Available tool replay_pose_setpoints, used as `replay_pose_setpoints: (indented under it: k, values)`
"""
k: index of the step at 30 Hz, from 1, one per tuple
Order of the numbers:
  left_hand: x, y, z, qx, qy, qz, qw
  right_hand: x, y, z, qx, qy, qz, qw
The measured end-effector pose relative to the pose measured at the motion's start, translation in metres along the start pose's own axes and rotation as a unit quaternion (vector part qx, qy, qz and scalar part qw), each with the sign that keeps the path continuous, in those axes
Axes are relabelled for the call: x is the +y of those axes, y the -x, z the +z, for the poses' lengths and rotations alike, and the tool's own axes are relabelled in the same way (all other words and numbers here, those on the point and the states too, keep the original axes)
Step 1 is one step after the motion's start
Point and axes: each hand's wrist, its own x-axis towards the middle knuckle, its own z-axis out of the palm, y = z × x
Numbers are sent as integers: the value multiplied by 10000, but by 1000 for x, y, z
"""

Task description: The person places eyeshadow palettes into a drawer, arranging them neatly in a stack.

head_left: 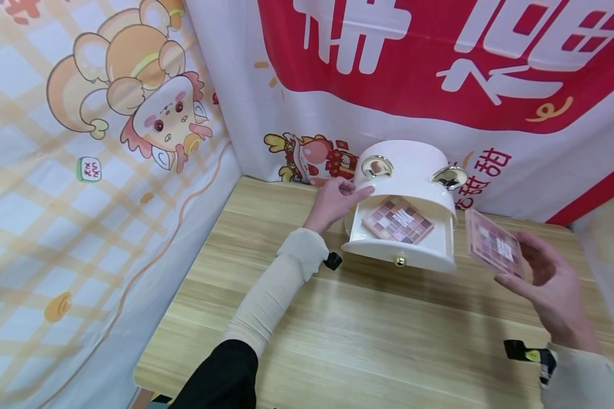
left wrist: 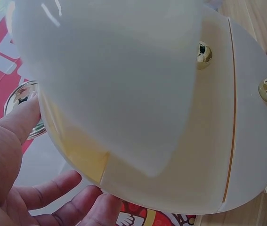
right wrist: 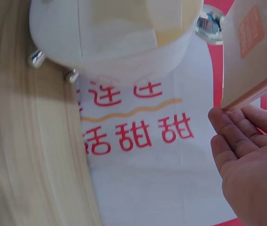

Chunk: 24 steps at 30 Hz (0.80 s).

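Note:
A white rounded cabinet (head_left: 409, 149) stands at the back of the table, its drawer (head_left: 355, 232) pulled out. Inside the drawer lies a pink eyeshadow palette (head_left: 399, 220). At the cabinet's left side is my left hand (head_left: 332, 201), thumb stretched toward the front and fingers bent loosely. The left wrist view puts the left thumb by a gold ring ornament (left wrist: 16, 96) and the fingertips along the cabinet's edge. To the right of the cabinet, my right hand (head_left: 555, 287) pinches a second eyeshadow palette (head_left: 493, 244) by its edge, tilted above the table.
The wood-grain table (head_left: 297, 346) runs in front of the cabinet. A printed cloth (head_left: 307, 62) hangs right behind it, and another patterned cloth (head_left: 107, 227) covers the left side. A gold knob (head_left: 399, 261) sticks out from the drawer front.

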Motion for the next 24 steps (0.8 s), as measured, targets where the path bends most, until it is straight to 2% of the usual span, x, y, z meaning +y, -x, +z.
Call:
replay_pose_setpoints:
  k: [7,14,24]
  values:
    - [-1,0,0,16,-4,37,10000,-12,-4,14,-282,162,8,9995]
    - [-1,-1,-1,20,-50,69,10000,-21,-9,30,-549,736,27,9958]
    - [-2,0,0,33,-55,100,9999,-27,-20,48,-802,998,-60,9918]
